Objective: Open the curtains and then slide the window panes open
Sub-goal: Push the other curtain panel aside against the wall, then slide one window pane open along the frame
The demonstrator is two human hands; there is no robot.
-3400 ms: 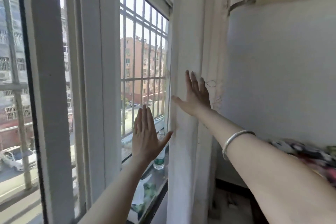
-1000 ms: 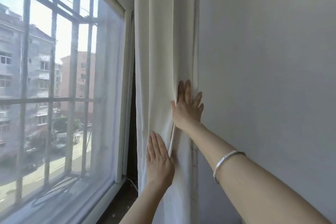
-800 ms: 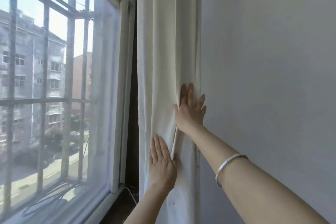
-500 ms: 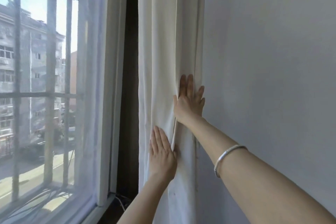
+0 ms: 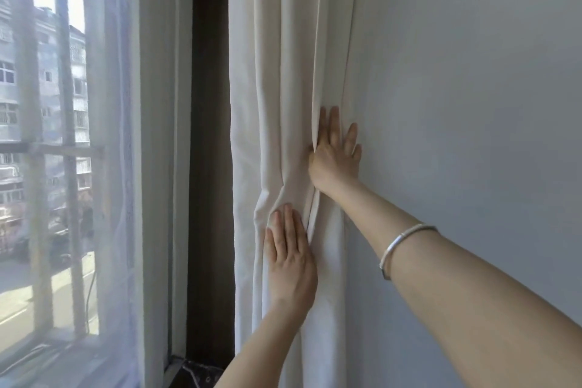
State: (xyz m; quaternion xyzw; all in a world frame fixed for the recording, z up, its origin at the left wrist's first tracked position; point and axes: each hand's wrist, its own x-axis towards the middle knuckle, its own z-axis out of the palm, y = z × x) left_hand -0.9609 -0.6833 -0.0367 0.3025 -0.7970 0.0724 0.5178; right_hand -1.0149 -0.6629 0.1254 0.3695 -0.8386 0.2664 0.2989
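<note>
curtain [image 5: 283, 104] bunched at far right by the wall [image 5: 472, 104] | I keep left hand [image 5: 291, 257] flat, fingers spread wide, pinning folds | right hand [image 5: 335, 156] open too, part tucked behind a pleat — to pack it clear | window [image 5: 47, 167] left — panes not yet slid

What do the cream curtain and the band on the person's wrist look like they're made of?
The curtain looks like thick woven cloth, matte and opaque: it hangs in soft folds and creases under both palms. The bracelet on the right forearm seems polished metal, perhaps silver: it is rigid and shows bright glints.
</note>
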